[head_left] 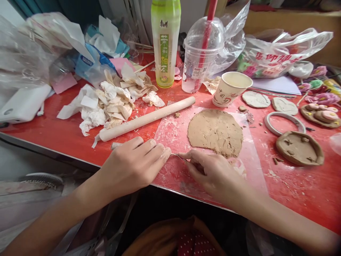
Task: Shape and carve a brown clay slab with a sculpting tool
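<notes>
Clay slab [215,131] lies on a plastic sheet [172,129], probably to avoid sticking to the red surface [295,193]. Nearer, the left hand [138,161] is closed around a thin tool [175,154]; the right hand [213,170] pinches its tip, seemingly for steadiness.

Clay [213,131] was matt, pitted & v. rough. Sheet [167,129] was thin see-thru plastic, smudged; counter [293,199] glossy w/ powdery smears. Roller [149,119] looked matt & smooth. Tool [175,154] looked metallic. Cup [226,96] was paper, bottle [166,28] shiny plastic.
</notes>
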A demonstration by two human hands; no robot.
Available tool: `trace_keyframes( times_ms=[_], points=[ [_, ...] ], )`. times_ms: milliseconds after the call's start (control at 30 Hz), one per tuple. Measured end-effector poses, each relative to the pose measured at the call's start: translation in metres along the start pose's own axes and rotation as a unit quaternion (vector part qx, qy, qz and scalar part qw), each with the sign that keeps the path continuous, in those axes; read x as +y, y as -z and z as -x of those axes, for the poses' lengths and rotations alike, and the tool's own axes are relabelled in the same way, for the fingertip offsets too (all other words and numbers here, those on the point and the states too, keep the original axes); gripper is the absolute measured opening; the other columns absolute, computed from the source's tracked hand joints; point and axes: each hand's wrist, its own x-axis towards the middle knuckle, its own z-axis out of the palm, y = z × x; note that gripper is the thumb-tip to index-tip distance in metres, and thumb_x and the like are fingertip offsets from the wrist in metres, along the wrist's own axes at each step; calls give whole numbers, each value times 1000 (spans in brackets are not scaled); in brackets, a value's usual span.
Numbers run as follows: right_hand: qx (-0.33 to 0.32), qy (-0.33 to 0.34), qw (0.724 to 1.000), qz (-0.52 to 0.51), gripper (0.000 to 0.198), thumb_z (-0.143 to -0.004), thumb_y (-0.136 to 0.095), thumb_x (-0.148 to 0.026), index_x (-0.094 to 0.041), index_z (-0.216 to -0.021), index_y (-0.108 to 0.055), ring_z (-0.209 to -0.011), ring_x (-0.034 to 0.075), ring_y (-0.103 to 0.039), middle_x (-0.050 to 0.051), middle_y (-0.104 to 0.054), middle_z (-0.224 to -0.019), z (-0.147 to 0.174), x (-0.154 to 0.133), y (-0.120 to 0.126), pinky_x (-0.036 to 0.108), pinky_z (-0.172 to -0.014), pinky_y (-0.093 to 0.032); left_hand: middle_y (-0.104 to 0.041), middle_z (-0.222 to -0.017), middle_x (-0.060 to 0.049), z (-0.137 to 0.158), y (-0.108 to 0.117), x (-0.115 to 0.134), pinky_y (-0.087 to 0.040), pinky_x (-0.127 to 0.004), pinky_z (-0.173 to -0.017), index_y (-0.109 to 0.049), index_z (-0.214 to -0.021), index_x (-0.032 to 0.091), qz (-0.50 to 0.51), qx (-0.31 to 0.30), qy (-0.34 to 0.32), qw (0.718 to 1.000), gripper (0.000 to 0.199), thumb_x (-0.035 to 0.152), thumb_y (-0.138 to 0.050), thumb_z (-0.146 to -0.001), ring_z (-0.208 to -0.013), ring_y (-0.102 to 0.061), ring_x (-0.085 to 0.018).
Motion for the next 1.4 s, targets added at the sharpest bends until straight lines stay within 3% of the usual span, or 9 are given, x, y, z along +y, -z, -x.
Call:
trace_keyframes(
  times_ms=[167,300,500,700,833,1067,1200,1300,1400],
  points=[
    [5,31,997,67,22,-86,-37,-18,-13,-90,-59,-56,13,-54,5,-64,-66,3,4,-4,25,-49,-29,-55,-64,0,-13,5,-13,-33,-30,-53,-64,-82,18,38,-34,-24,998,22,11,-44,-86,-57,-47,-14],
    [-2,59,992,115,23,-85,-37,-17,-13,-92,-58,-54,14,-53,8,-64,-69,4,8,-5,26,-47,-25,-54,-66,-2,-26,3,-29,-34,-30,-54,-62,-72,19,135,-108,-24,985,31,7,-36,-84,-59,-46,-14],
    [-16,50,992,115,20,-84,-38,-16,-14,-88,-58,-62,16,-55,6,-62,-69,2,6,1,26,-50,-26,-53,-67,-1,-36,2,-35,-34,-28,-56,-60,-67,19,164,-167,-22,972,25,4,-41,-75,-61,-47,-14],
    [-18,48,998,24,19,-86,-39,-17,-18,-86,-58,-55,11,-51,3,-61,-65,-1,7,7,25,-51,-29,-55,-71,-3,-21,-6,-27,-38,-29,-61,-65,-82,19,157,-143,12,977,33,5,-35,-80,-68,-49,-15],
    [-25,41,999,25,19,-86,-39,-17,-18,-86,-58,-55,12,-51,3,-60,-65,-1,7,6,26,-53,-31,-57,-75,-2,-17,-15,-29,-39,-29,-64,-65,-91,21,174,-146,18,974,34,6,-37,-81,-69,-49,-15],
    [-38,20,998,44,19,-86,-38,-17,-18,-83,-57,-58,13,-52,3,-59,-65,-2,6,5,27,-53,-30,-54,-74,-1,-22,-21,-34,-39,-30,-65,-64,-90,23,186,-145,3,972,33,4,-40,-76,-69,-47,-16],
    [-39,15,999,30,19,-87,-38,-18,-18,-82,-57,-55,11,-49,1,-56,-62,-2,5,7,27,-52,-29,-55,-76,-1,-23,-24,-32,-40,-32,-73,-62,-87,21,176,-141,-5,974,32,3,-39,-75,-74,-49,-16],
    [-39,16,999,21,20,-87,-38,-18,-18,-84,-58,-54,11,-46,1,-56,-63,-2,5,7,27,-52,-29,-59,-82,-2,-16,-30,-29,-40,-33,-76,-62,-94,22,159,-104,5,982,34,5,-36,-80,-80,-52,-17],
    [-37,17,999,11,20,-87,-39,-19,-17,-84,-59,-54,10,-45,1,-55,-63,-2,5,8,26,-52,-30,-62,-85,-1,-5,-35,-22,-39,-32,-78,-61,-98,23,134,-27,27,990,33,8,-34,-87,-83,-54,-15]
  ],
)
